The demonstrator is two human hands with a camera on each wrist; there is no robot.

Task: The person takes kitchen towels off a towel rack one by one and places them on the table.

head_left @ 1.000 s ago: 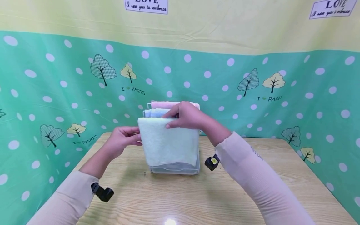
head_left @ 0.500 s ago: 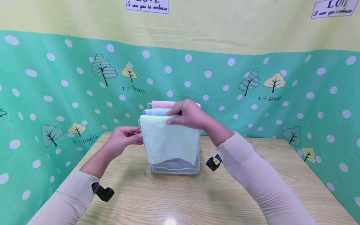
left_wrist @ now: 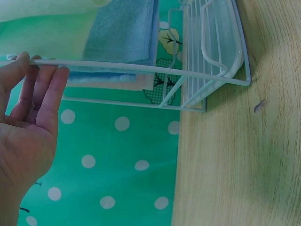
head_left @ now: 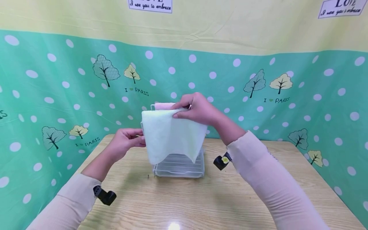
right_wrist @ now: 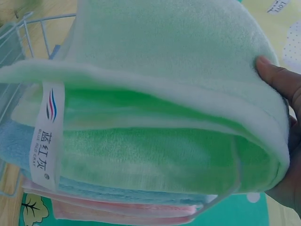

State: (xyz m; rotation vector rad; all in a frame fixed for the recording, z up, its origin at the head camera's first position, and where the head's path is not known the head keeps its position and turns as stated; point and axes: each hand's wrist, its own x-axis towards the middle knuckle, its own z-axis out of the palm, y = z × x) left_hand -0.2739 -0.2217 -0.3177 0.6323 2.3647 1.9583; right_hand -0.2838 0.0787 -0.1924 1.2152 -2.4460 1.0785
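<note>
A pale green towel point(head_left: 169, 134) is pinched at its folded top edge by my right hand point(head_left: 198, 108), and its lower edge hangs loose. In the right wrist view a white label point(right_wrist: 47, 136) shows on its side. Behind it, a blue towel point(left_wrist: 122, 33) and a pink towel point(head_left: 164, 106) hang on the white wire rack point(head_left: 179, 172). My left hand point(head_left: 126, 142) is at the rack's left side; in the left wrist view its thumb and fingertips grip the upright white wire.
The rack stands on a wooden table point(head_left: 138, 204) with a tray-like base. A polka-dot green curtain point(head_left: 230, 76) hangs right behind the table. A small dark mark point(head_left: 148, 176) lies on the wood left of the rack.
My right hand has risen and drawn the green towel upward, uncovering more of the rack's base and covering the blue towel in the head view. My left hand stays at the rack.
</note>
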